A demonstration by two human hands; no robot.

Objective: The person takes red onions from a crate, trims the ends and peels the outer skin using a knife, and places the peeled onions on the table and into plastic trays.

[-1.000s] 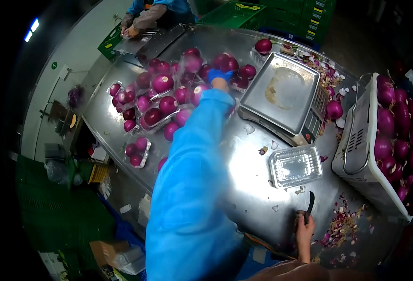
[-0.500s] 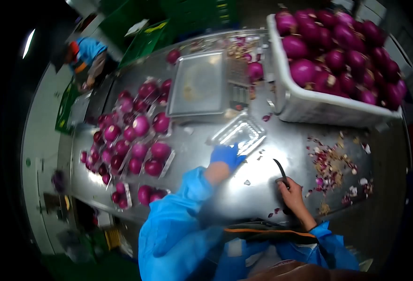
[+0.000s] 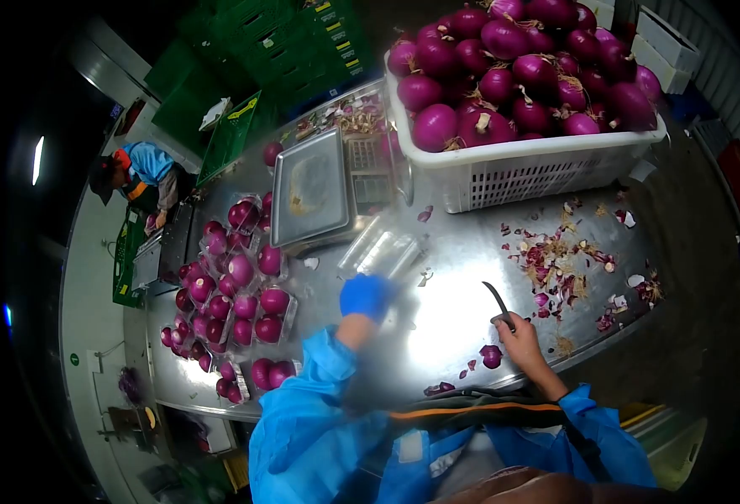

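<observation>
Right grip (image 3: 519,343) holding knife (image 3: 495,297), pointing it forward, presumably for safety; gloved left grip (image 3: 365,297) showing blurred just beside clear tray (image 3: 382,250), cannot tell if open or closed; tray lying on counter (image 3: 447,312) near scale (image 3: 309,186), probably for easy reach
</observation>
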